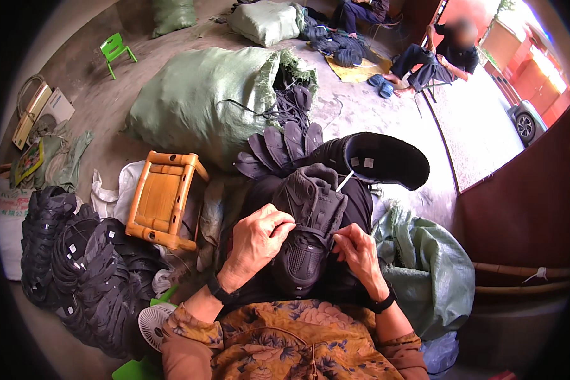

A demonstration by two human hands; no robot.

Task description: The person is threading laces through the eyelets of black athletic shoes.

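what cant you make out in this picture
All in the head view:
Black shoe: sole, hidden beneath its own upper.
Right hand: whether its fingers grip the lace, too small and dark.
Green sack: deeper contents, hidden by its wall.
Seated person at top: head, cut off by the upper edge.

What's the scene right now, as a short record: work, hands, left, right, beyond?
Work: black shoe, toe toward picture's lower edge
Left hand: pinching black lace
Right hand: fingers bent together at shoe's right side, grip unclear
Left: bamboo stool, black shoe pieces, white fan
Right: loose green sack
Beyond: stuffed green sack, seated co-worker
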